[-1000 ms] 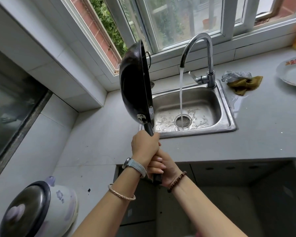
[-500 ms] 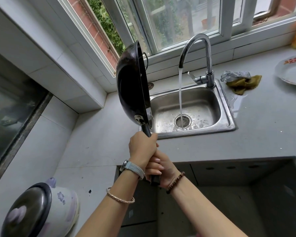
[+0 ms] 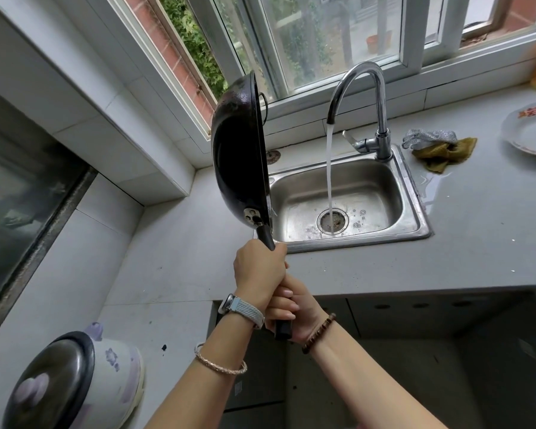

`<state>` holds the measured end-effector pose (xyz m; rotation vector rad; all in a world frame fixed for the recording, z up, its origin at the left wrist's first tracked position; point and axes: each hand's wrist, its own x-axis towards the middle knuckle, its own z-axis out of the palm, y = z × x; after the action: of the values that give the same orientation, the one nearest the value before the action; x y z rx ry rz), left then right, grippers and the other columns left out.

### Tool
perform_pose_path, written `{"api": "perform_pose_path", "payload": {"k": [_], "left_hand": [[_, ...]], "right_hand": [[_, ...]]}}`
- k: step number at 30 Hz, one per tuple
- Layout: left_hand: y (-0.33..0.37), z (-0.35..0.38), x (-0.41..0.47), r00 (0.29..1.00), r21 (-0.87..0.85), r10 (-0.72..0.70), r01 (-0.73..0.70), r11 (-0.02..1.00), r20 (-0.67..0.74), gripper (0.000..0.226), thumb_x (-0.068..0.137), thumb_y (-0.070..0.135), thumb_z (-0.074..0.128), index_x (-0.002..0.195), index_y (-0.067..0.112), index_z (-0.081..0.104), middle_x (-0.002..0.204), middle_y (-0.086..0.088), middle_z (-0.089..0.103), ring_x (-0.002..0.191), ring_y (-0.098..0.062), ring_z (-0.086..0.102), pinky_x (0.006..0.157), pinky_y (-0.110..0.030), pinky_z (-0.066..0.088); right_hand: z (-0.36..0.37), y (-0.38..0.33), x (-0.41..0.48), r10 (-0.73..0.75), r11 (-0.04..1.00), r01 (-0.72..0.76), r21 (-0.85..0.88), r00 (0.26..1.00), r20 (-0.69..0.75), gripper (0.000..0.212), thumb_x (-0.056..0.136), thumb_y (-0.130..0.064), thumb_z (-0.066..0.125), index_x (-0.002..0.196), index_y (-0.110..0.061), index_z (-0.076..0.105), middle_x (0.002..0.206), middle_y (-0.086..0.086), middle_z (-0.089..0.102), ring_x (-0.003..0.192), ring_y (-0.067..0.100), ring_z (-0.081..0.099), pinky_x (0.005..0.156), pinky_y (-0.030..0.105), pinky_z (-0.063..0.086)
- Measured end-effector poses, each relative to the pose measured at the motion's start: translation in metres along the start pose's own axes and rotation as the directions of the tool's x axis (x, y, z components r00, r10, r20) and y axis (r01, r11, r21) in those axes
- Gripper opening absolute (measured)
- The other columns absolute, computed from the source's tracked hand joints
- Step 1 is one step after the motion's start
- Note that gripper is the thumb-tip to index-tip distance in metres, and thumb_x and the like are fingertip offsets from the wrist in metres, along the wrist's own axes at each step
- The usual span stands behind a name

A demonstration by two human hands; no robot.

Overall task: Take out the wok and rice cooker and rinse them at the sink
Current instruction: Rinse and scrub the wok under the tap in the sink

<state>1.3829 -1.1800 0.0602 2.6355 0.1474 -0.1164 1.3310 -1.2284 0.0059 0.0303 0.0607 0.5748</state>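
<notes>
Head view is showing the wok (image 3: pixel 239 156) standing on edge, raised just beside the left rim of the sink (image 3: pixel 415 209) and seemingly clear of the water (image 3: pixel 330 174) that is running from the faucet (image 3: pixel 381 97) into the drain. Both grips are clenching its black handle (image 3: pixel 266 238): the left grip (image 3: pixel 259 270) is wrapping it higher up, and the right grip (image 3: pixel 294 314) is grasping the end just below. The rice cooker (image 3: pixel 112 376) is sitting lidded on the counter (image 3: pixel 477 243), well apart at the left.
</notes>
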Motion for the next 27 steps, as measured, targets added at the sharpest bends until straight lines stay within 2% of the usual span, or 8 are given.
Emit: {"api": "perform_pose_path", "payload": {"k": [4,6,8,10,13,19,23,27], "left_hand": [[-0.003,-0.002,0.002,1.000,-0.043,-0.002,0.002,0.999,-0.006,0.033,0.088,0.025,0.053,0.066,0.009,0.071,0.051,0.007,0.062,0.058,-0.005,0.058,0.051,-0.017,0.035],[-0.005,-0.004,0.005,1.000,-0.104,-0.002,0.003,0.995,0.008,0.033,0.087,0.024,0.053,0.064,0.009,0.071,0.051,0.005,0.063,0.053,-0.002,0.058,0.050,-0.014,0.035],[-0.008,-0.004,0.007,0.999,-0.201,-0.007,0.014,0.979,0.035,0.033,0.086,0.022,0.052,0.061,0.010,0.070,0.052,0.003,0.065,0.049,-0.001,0.059,0.050,-0.011,0.038],[-0.013,-0.003,0.010,0.997,-0.330,-0.017,0.042,0.943,0.077,0.034,0.086,0.019,0.052,0.056,0.013,0.067,0.053,0.002,0.067,0.049,-0.002,0.060,0.056,-0.014,0.044],[-0.021,0.001,0.018,0.988,-0.489,-0.045,0.113,0.865,0.149,0.035,0.087,0.016,0.052,0.053,0.013,0.062,0.053,0.002,0.066,0.052,-0.008,0.059,0.062,-0.025,0.048],[-0.046,0.008,0.042,0.964,-0.668,-0.107,0.246,0.703,0.242,0.029,0.088,0.026,0.066,0.064,0.011,0.060,0.059,0.000,0.064,0.053,-0.010,0.059,0.054,-0.019,0.048],[-0.071,0.007,0.058,0.932,-0.769,-0.132,0.355,0.531,0.339,0.031,0.086,0.026,0.070,0.061,0.012,0.058,0.054,0.002,0.060,0.051,-0.012,0.056,0.054,-0.024,0.047],[-0.098,0.010,0.077,0.906,-0.814,-0.176,0.423,0.399,0.385,0.029,0.085,0.021,0.070,0.062,0.010,0.057,0.054,0.000,0.059,0.054,-0.016,0.055,0.059,-0.028,0.046]], "right_hand": [[0.008,-0.001,-0.001,0.022,0.999,-0.020,-0.049,0.999,0.040,0.045,0.045,-0.013,0.096,0.044,-0.020,0.051,0.033,-0.009,0.037,0.020,0.004,0.034,0.024,0.011,0.025],[0.014,-0.004,-0.001,0.024,0.990,-0.027,-0.136,1.000,-0.020,0.038,0.058,-0.013,0.089,0.047,-0.022,0.054,0.034,-0.009,0.037,0.021,0.002,0.034,0.024,0.012,0.027],[0.017,-0.008,0.001,-0.005,0.964,-0.036,-0.263,0.988,-0.154,0.035,0.085,-0.010,0.062,0.054,-0.023,0.053,0.036,-0.009,0.033,0.022,0.002,0.031,0.024,0.011,0.024],[0.019,-0.011,0.002,-0.045,0.908,-0.060,-0.415,0.970,-0.240,0.034,0.096,-0.004,0.037,0.068,-0.023,0.045,0.039,-0.008,0.030,0.024,0.000,0.026,0.026,0.011,0.023],[0.017,-0.014,0.007,-0.122,0.769,-0.095,-0.632,0.949,-0.290,0.022,0.094,0.002,0.036,0.083,-0.018,0.038,0.045,-0.004,0.030,0.028,0.002,0.025,0.031,0.012,0.025],[0.017,-0.017,0.030,-0.224,0.458,-0.211,-0.864,0.912,-0.342,0.018,0.085,0.007,0.042,0.088,-0.011,0.039,0.048,0.002,0.037,0.033,0.010,0.028,0.035,0.018,0.032],[0.013,-0.011,0.056,-0.262,0.232,-0.284,-0.930,0.903,-0.341,0.009,0.077,0.000,0.046,0.078,-0.008,0.041,0.051,0.006,0.039,0.034,0.015,0.035,0.040,0.026,0.038],[0.002,-0.002,0.086,-0.273,0.130,-0.367,-0.921,0.880,-0.389,0.014,0.064,-0.013,0.049,0.078,-0.011,0.046,0.052,0.007,0.046,0.036,0.019,0.044,0.049,0.036,0.040]]}}
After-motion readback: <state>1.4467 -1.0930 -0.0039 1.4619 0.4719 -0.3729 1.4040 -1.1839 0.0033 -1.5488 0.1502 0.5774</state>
